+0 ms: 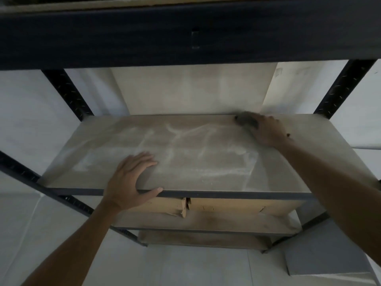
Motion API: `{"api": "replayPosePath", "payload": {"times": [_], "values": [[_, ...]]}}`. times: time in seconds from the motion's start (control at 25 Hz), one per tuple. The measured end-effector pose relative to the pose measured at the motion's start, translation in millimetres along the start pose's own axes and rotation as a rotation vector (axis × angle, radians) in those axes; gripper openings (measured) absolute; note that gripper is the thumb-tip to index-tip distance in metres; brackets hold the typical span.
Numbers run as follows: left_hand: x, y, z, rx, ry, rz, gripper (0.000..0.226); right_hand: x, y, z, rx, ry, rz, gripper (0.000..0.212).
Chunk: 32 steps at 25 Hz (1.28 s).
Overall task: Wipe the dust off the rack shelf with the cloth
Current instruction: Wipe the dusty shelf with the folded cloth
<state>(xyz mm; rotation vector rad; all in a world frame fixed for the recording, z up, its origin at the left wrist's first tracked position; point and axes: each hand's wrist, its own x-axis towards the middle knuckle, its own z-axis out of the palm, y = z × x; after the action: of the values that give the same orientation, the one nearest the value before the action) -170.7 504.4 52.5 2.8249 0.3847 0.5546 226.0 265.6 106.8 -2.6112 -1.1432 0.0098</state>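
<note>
- Bracing nearest you, your left hand [132,178] lies spread flat on the front part of the rack shelf [185,166], fingers forward on the board and thumb hooked along the dark front rail [226,194]; it holds nothing.
- The shelf's long axis runs left to right across you, so the dusty stretch lies to the left of the cloth, between your two hands and beyond the left one.
- Pale dust streaks [185,141] cover the middle of the board; the strip on the right, near your forearm, looks cleaner, I judge.
- Farthest off, your right hand [268,131] presses the dark cloth [246,120] onto the back edge, right of centre, fingers curled over it and gripping it.
- The right hand is the one on the cloth, so the coming stroke is likely a sweep leftward along that back edge, with the left hand steadying.
</note>
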Motion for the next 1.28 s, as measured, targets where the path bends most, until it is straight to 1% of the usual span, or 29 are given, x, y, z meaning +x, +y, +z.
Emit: {"api": "replayPosePath", "payload": {"times": [0.08, 0.16, 0.2, 0.24, 0.28, 0.32, 0.36, 0.4, 0.44, 0.48, 0.6, 0.64, 0.72, 0.76, 0.8, 0.84, 0.92, 0.96, 1.0, 1.08, 1.16, 1.2, 1.28], "values": [[1, 2, -1, 0.005, 0.002, 0.008, 0.077, -16, -31, 5, 0.014, -0.120, -0.167, 0.053], [0, 2, 0, -0.002, 0.011, 0.007, 0.078, -41, -57, 4, 0.081, -0.266, -0.354, 0.055], [-1, 2, 0, -0.010, 0.018, 0.001, 0.078, -46, -61, 2, 0.104, -0.306, -0.427, 0.055], [-1, 1, 1, -0.016, 0.027, -0.002, 0.079, -38, -56, 1, 0.114, -0.276, -0.484, 0.054], [-1, 0, 1, -0.016, 0.035, 0.000, 0.080, -22, -47, 1, 0.114, -0.194, -0.488, 0.051], [0, -1, 2, -0.011, 0.045, 0.005, 0.081, -2, -35, -2, 0.114, -0.100, -0.419, 0.047], [-1, -1, 3, -0.006, 0.055, 0.011, 0.082, 19, -22, -3, 0.108, -0.029, -0.298, 0.046], [-1, -2, 4, -0.002, 0.065, 0.017, 0.084, 34, -12, -5, 0.102, -0.001, -0.174, 0.047], [-1, -3, 5, 0.001, 0.073, 0.021, 0.085, 41, -9, -5, 0.087, -0.018, -0.090, 0.050], [-1, -3, 5, 0.004, 0.077, 0.024, 0.087, 42, -8, 0, 0.063, -0.050, -0.065, 0.053], [-1, -4, 6, 0.023, 0.086, 0.019, 0.088, 19, -27, 21, 0.042, -0.056, -0.133, 0.062], [-1, -4, 6, 0.023, 0.089, 0.018, 0.088, 7, -37, 22, 0.055, -0.093, -0.212, 0.062], [-2, -3, 6, 0.013, 0.095, 0.021, 0.087, -14, -54, 19, 0.119, -0.268, -0.419, 0.059], [-2, -3, 6, 0.014, 0.103, 0.020, 0.087, -15, -60, 16, 0.154, -0.351, -0.488, 0.060], [-1, -2, 5, 0.016, 0.106, 0.016, 0.088, -7, -64, 12, 0.187, -0.367, -0.513, 0.064], [-1, -2, 6, 0.017, 0.106, 0.014, 0.088, 8, -65, 9, 0.212, -0.311, -0.484, 0.066], [-2, -4, 7, 0.017, 0.109, 0.014, 0.090, 44, -60, 11, 0.183, -0.152, -0.333, 0.060], [-2, -5, 7, 0.019, 0.110, 0.014, 0.090, 55, -59, 17, 0.126, -0.128, -0.261, 0.057], [-2, -5, 7, 0.022, 0.110, 0.010, 0.091, 59, -60, 22, 0.075, -0.134, -0.232, 0.056], [-2, -4, 7, 0.015, 0.114, -0.004, 0.090, 50, -63, 30, 0.046, -0.128, -0.264, 0.062], [-3, -4, 7, 0.008, 0.126, -0.010, 0.089, 25, -66, 31, 0.096, -0.151, -0.354, 0.069], [-3, -3, 7, 0.006, 0.125, -0.014, 0.089, 9, -68, 29, 0.124, -0.200, -0.403, 0.065], [-2, -3, 6, 0.004, 0.116, -0.028, 0.090, -27, -77, 21, 0.185, -0.362, -0.524, 0.055]]}}
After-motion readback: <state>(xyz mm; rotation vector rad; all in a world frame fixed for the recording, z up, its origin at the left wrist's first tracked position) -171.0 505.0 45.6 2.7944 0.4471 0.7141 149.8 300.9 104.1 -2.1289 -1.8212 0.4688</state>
